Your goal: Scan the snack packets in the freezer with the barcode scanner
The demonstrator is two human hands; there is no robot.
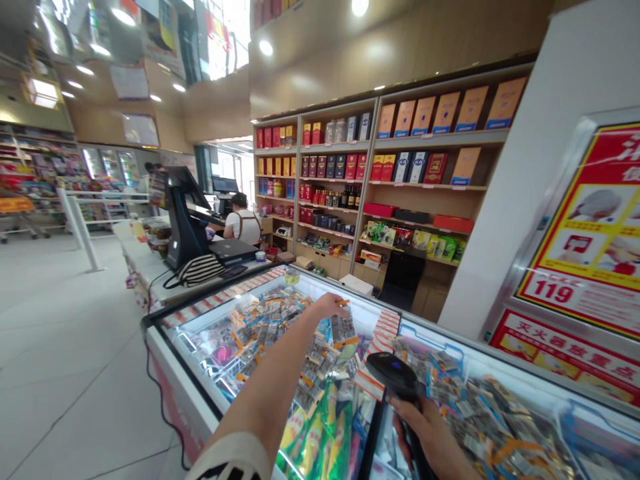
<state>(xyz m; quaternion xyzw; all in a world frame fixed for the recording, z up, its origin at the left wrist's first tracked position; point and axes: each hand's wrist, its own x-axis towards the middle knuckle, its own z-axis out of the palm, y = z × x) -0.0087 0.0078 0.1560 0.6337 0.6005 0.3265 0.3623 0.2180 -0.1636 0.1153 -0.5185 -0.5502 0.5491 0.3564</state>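
My left hand (331, 307) reaches over the chest freezer with its fingers closed on the orange top edge of a small flat packet (343, 328). The packet hangs upright, its dark-printed clear face partly turned to me. Under it lies a heap of similar packets (273, 320). Green-and-yellow bags (315, 433) fill the near part of the same freezer. In my right hand (425, 427) is a black handheld barcode scanner (395, 373), gripped round its handle with the head tilted toward the left. It is held above the divider between the two freezer sections.
More packets (510, 420) lie in the right freezer section. A checkout counter (135, 247) with a black register screen (185, 200) and a striped pouch (200, 270) stands at left. Behind it a person (245, 223) sits. Shelves (345, 150) of boxes line the back wall.
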